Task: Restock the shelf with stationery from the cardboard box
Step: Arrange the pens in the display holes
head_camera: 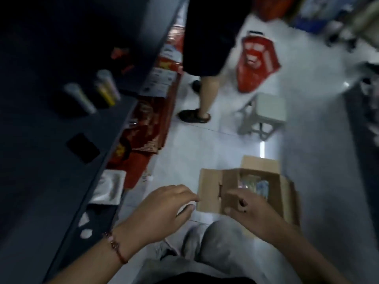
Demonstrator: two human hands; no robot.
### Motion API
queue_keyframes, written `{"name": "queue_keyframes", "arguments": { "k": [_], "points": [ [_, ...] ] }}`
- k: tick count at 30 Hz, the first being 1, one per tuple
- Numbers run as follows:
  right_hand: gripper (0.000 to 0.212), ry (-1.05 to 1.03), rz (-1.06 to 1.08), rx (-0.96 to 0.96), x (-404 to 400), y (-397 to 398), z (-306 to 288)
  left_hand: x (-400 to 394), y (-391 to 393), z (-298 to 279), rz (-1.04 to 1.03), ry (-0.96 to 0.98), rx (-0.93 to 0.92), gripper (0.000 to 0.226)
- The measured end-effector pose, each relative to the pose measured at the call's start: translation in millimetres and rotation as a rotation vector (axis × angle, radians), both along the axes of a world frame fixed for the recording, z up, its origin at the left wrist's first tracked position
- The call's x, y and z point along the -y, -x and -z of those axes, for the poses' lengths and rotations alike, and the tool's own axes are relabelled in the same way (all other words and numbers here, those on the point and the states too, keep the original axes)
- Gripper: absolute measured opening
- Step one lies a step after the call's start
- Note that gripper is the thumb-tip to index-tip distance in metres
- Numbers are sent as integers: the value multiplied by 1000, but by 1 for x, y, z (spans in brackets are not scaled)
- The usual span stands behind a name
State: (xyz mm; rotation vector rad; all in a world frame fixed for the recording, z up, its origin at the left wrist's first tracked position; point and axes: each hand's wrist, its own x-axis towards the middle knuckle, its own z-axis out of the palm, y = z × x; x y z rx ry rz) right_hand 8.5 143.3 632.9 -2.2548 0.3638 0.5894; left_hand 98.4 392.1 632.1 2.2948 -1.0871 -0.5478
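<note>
Your 2 hands are hovering over the cardboard box (235,189) sitting open on the floor, stationery packs (254,184) inside. Your left hand (164,210) is loosely curled, holding nothing; your right hand (252,214) is blurred, grip unclear. The dark shelf (61,160) is lying left.

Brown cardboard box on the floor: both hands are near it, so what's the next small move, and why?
Probably fold the near flap back. The brown cardboard box sits on the white floor with pale packets showing through only a partial opening. The right hand is over that flap, apparently holding its edge, though blur hides the grip. The left hand hovers by the box's left edge, holding nothing.
</note>
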Motion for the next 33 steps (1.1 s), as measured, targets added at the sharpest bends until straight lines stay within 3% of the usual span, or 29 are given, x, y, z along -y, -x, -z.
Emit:
{"name": "queue_keyframes", "arguments": {
  "k": [9,17,22,29,33],
  "points": [
    [37,-23,572,-82,161,104,64,238,11,58,356,-148,-18,25],
    [34,-38,584,-229,364,146,196,468,47,189,403,-288,-121,56],
    [33,-42,624,-256,448,138,321,556,54,325,407,-358,-197,22],
    [36,-134,718,-333,467,121,547,628,58,564,404,-486,-252,22],
    [27,-131,756,-334,478,112,664,650,61,689,258,-543,-358,22]
  ]
}}
